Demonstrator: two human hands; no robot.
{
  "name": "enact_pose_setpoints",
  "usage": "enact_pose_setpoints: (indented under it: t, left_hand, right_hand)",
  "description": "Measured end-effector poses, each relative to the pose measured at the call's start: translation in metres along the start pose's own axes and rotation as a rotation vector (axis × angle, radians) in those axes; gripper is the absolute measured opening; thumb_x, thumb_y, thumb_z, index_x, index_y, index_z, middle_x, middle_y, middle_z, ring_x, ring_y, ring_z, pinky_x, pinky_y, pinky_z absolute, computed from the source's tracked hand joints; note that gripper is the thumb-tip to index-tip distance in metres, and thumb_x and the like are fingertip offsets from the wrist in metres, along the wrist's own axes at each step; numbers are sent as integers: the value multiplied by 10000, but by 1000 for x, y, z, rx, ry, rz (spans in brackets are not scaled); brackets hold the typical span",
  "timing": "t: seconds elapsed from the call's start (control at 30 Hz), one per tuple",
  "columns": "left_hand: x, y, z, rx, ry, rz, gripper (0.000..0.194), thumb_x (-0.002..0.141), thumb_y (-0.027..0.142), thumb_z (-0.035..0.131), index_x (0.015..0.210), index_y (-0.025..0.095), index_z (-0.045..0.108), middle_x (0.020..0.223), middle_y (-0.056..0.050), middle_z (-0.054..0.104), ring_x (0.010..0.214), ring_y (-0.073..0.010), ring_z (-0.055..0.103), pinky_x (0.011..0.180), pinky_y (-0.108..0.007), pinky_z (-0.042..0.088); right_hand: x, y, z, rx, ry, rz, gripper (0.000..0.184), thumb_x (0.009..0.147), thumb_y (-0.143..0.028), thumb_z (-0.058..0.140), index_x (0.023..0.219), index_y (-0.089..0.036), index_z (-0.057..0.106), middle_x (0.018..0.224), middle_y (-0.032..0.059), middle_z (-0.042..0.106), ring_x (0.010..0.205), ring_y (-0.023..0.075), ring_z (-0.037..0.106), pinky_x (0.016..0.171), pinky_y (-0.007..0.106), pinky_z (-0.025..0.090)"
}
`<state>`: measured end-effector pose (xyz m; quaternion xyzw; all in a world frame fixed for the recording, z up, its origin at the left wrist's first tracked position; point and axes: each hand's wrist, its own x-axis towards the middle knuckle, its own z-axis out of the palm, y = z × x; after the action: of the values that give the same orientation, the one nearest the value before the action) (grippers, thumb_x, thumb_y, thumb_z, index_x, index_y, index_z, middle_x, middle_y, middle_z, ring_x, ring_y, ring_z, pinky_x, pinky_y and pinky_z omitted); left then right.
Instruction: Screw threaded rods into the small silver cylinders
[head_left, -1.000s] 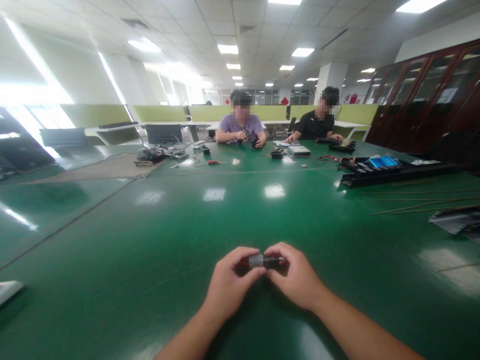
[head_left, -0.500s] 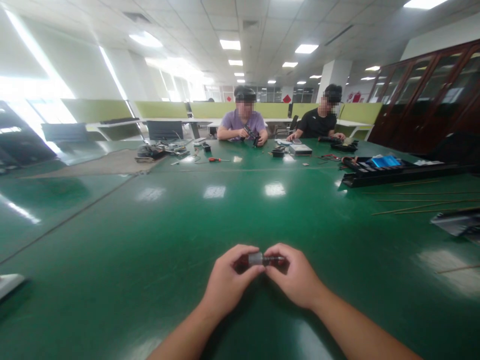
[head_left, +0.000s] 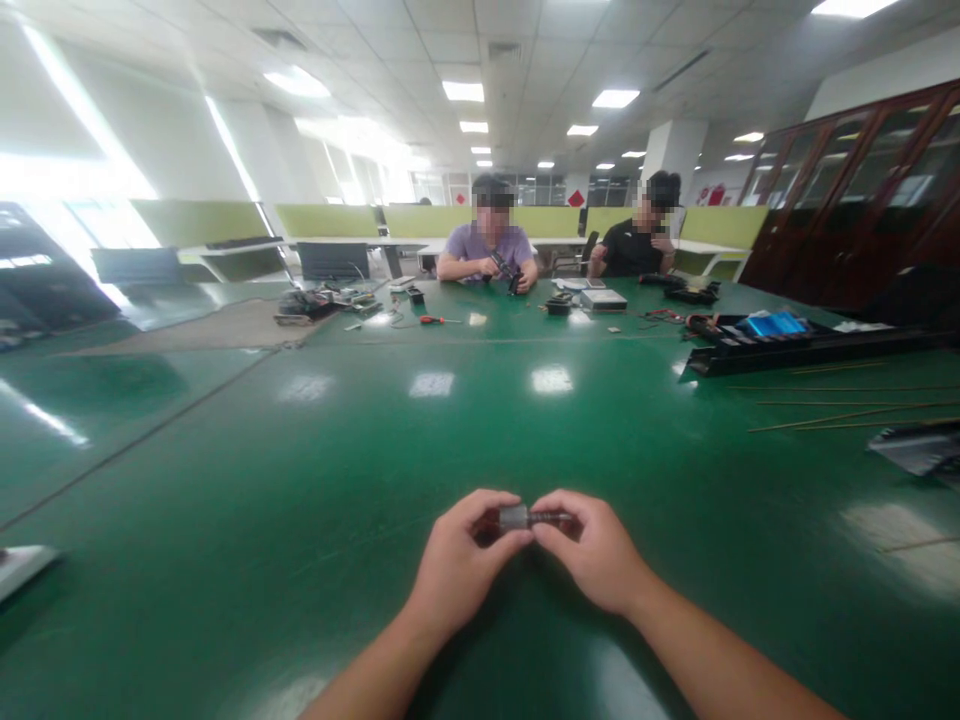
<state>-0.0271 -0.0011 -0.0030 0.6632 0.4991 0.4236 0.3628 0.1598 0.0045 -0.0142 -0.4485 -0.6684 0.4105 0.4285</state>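
Observation:
Close to me, over the green table, a small grey cylinder with a thin, dark, ridged shaft lies level between my hands. My left hand is closed around the cylinder, thumb below and fingers above. At the shaft end, my right hand has its thumb and fingertips pinched close to where shaft and cylinder meet. The fingertips of both hands nearly touch. Parts of the piece are hidden by the fingers, and its exact kind cannot be made out.
Across the table sit a person in a purple shirt and one in black. A red-handled screwdriver, a black tray and thin rods lie farther off. A white object is at the left edge.
My hands keep almost the same hold on the piece. The person in black has raised both hands from the table. The view has shifted slightly.

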Motion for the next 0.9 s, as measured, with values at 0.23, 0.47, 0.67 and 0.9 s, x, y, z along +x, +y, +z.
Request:
enact_pose_setpoints:
  t: [0.23,0.47,0.67,0.9]
  left_hand:
    - [1,0,1,9,3,7,249,731,286,765,962,219,704,950,-25,698,862,-200,663,796,-321,524]
    - [2,1,1,12,-1,3,247,737,295,757,967,220,703,956,-26,697,870,-200,663,803,-325,526]
    - [2,3,1,-8,1,-3,249,737,299,752,968,220,704,948,-24,696,865,-196,666,802,-318,530]
    - [3,2,1,6,14,5,257,733,305,750,968,211,706,950,-30,697,847,-193,664,791,-315,539]
  right_hand:
    - [-1,-1,0,-4,1,16,122,825,-228,645,912,-188,720,881,31,725,810,186,662,736,272,494]
    - [-1,1,0,-4,1,14,114,819,-233,651,896,-187,721,869,31,724,804,188,661,740,277,495]
    - [0,-1,0,8,8,19,113,822,-233,648,895,-189,723,861,24,727,781,176,659,720,262,490]
    - [0,-2,-1,-6,8,17,102,808,-226,659,876,-188,725,861,26,728,795,179,660,729,264,491]
